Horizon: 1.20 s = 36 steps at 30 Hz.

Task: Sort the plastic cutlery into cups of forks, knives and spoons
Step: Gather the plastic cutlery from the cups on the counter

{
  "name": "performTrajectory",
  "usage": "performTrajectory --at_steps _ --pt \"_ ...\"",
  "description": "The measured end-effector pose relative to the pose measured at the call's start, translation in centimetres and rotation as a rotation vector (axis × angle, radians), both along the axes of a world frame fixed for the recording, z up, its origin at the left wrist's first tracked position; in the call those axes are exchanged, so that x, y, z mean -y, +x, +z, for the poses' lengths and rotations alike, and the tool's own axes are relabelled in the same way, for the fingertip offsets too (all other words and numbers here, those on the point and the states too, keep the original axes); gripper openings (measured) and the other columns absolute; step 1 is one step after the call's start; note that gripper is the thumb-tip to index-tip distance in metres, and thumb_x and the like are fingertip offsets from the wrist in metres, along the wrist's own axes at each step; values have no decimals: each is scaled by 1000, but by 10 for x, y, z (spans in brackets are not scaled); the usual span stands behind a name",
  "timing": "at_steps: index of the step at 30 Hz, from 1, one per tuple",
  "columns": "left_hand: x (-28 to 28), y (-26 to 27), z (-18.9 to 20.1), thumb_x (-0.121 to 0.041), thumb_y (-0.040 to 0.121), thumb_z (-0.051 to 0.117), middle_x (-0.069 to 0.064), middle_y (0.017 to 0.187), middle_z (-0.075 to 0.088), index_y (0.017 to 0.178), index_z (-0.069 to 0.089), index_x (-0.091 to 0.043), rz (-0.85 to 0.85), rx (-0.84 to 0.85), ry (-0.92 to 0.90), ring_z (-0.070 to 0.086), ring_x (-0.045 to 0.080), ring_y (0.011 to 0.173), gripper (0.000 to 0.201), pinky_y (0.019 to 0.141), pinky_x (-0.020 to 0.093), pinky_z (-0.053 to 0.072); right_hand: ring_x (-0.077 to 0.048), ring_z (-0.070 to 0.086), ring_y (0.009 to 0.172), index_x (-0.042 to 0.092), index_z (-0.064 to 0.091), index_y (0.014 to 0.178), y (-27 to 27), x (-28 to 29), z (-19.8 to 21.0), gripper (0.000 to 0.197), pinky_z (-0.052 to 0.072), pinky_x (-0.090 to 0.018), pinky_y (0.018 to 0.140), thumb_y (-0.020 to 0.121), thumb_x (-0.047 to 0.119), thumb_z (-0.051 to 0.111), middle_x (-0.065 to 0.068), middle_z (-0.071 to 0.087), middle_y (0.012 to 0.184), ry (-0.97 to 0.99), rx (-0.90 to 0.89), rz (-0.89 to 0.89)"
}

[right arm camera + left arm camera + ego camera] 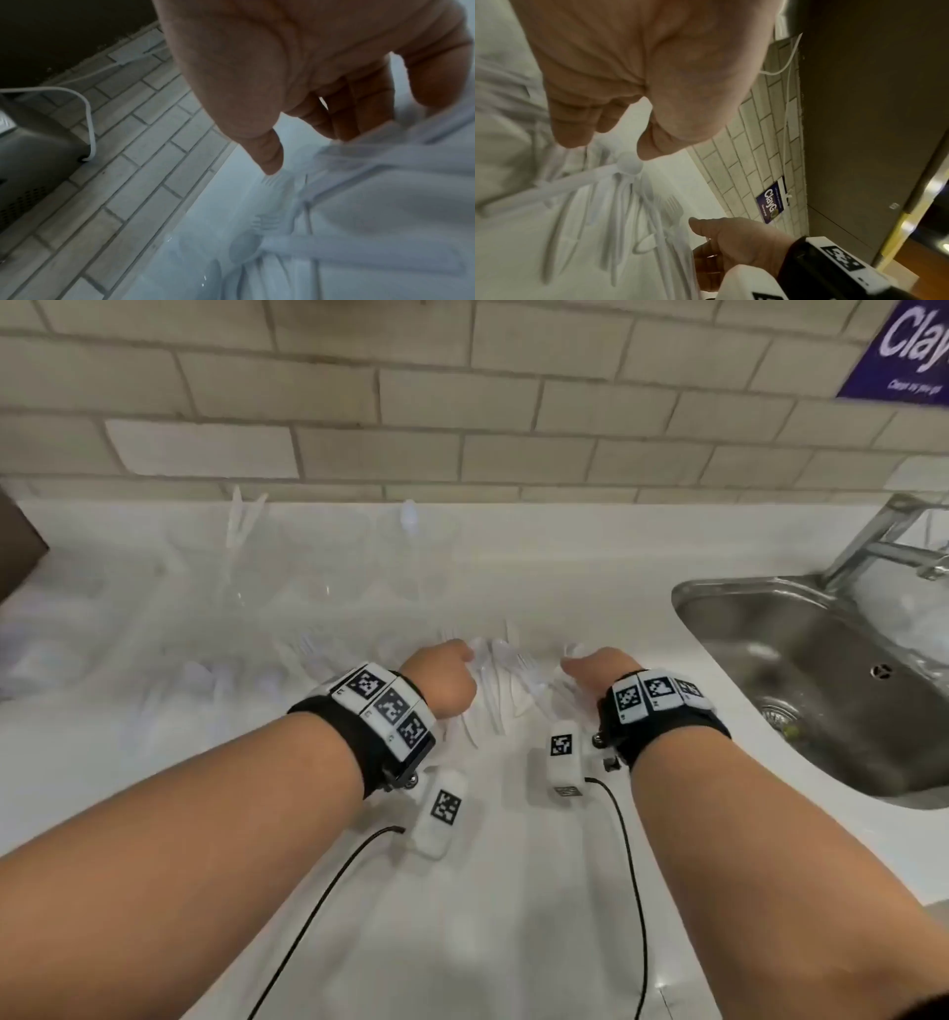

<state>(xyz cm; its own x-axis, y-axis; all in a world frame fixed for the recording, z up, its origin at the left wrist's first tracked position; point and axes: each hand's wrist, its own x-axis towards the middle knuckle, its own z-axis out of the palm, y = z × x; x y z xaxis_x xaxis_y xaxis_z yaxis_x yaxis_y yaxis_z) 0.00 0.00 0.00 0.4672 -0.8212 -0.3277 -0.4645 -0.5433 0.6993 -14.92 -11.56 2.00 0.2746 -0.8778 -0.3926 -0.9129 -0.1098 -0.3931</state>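
1. White plastic cutlery [506,683] lies in a loose pile on the white surface [488,891], between both hands.
2. Clear cups [287,567] stand behind it, near the tiled wall [411,403]; the pieces in them are blurred.
3. Left hand [444,677] hovers with thumb and fingers apart, grasping nothing.
4. Right hand [598,672]: grasp on a piece uncertain.
5. A steel sink [801,680] sits to the right.

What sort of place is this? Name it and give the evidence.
Probably a shared kitchenette or office pantry: a steel sink with a faucet set in a white counter, a tiled backsplash, and a purple sign on the wall.
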Motion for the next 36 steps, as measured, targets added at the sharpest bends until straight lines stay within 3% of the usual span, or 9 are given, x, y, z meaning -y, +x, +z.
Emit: performTrajectory --at_steps 7,10,14,19,22,25,31,33,36 --pt "27 -1 5 -6 99 33 19 134 52 129 50 3 -1 0 92 48 30 124 36 97 31 36 -28 59 84 6 55 116 24 -4 2 74 49 -34 72 78 69 58 -9 60 98 136 16 77" --pt "36 4 -4 -21 103 30 23 125 58 126 51 6 54 -122 52 56 36 115 41 97 39 45 -26 58 90 4 54 122 41 -5 3 76 44 -29 67 75 62 68 -8 59 101 73 -124 223" --pt "43 7 -15 -44 100 30 23 88 64 84 60 1 64 -357 -31 59 36 76 57 93 41 49 -26 62 103 5 59 116 62 -12 0 57 48 -32 81 81 49 68 -10 63 107 21 -254 366" --pt "41 11 -18 -50 98 32 25 104 69 93 63 8 122 -480 -69 65 38 95 65 99 43 49 -24 58 84 11 60 92 81 -14 -8 34 44 -31 70 78 39 72 -5 59 90 -15 -259 404" --pt "41 12 -21 -58 91 35 26 84 67 87 64 8 154 -470 -89 63 38 80 72 94 52 50 -27 62 99 8 65 104 90 -16 -8 29 46 -32 77 85 30 65 -7 56 92 -33 -322 463" --pt "39 11 -18 -58 89 39 25 87 69 93 64 8 190 -478 -99 66 40 82 70 92 53 52 -26 61 96 8 64 106 97 -16 -14 29 45 -32 76 86 28 64 -4 54 86 -65 -361 509" --pt "35 15 -21 -60 88 34 23 104 71 102 67 1 212 -428 -104 68 36 94 71 94 43 50 -22 53 68 7 52 71 105 -18 -30 25 44 -34 64 78 27 66 -5 56 75 -172 -385 441" --pt "35 17 -25 -64 77 33 22 107 70 104 67 0 227 -442 -99 64 31 86 78 84 35 46 -19 49 56 12 52 65 105 -22 -30 23 43 -32 60 76 26 66 -5 57 72 -200 -397 434" --pt "34 17 -24 -61 80 36 18 86 63 91 65 0 266 -484 -113 54 27 77 68 73 39 42 -21 48 58 10 59 76 112 -24 -30 19 42 -32 62 78 27 66 -4 49 66 -197 -421 454"
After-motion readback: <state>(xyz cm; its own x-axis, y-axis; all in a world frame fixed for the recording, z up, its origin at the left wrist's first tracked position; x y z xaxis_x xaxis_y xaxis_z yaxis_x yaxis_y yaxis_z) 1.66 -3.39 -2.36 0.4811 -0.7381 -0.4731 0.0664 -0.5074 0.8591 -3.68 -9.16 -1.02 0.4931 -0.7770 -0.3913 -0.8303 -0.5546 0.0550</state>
